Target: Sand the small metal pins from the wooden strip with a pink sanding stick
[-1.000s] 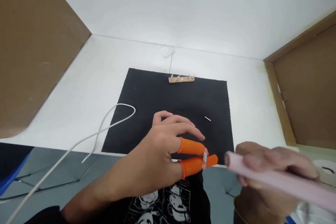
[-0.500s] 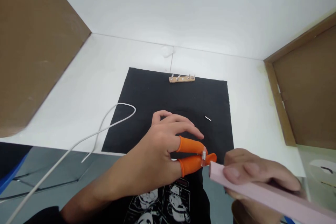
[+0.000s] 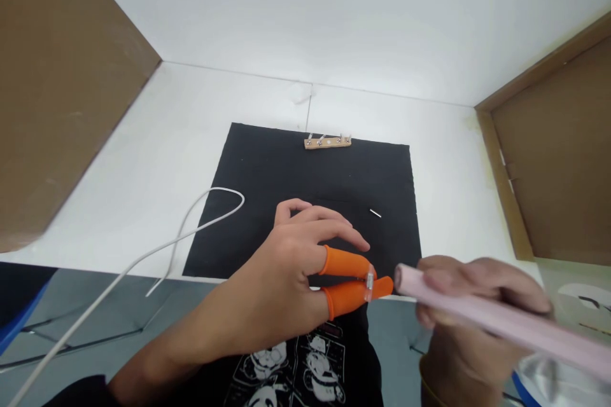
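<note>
My left hand (image 3: 298,261) wears orange rubber finger cots (image 3: 347,264) on its thumb and index finger. Pinched between those two fingertips is a small clear plastic piece (image 3: 369,282) with a silvery part inside. The other left fingers are loosely bent over the black mat (image 3: 305,175). To the right, my right hand (image 3: 477,292) is closed around a long pale pink stick (image 3: 520,325). Its dark, round-looking end faces my left fingertips, with a small gap between. The stick runs off the right edge and is blurred.
A wooden strip (image 3: 328,143) with several small clear and metal pieces lies at the mat's far edge. A short silvery pin (image 3: 375,213) rests on the mat. A white cable (image 3: 174,241) loops over the table's left side. Brown panels (image 3: 558,159) flank the white table.
My right hand has drawn the pink stick's end up and to the right, away from my left fingertips. The left hand keeps its pinch, nearly still.
</note>
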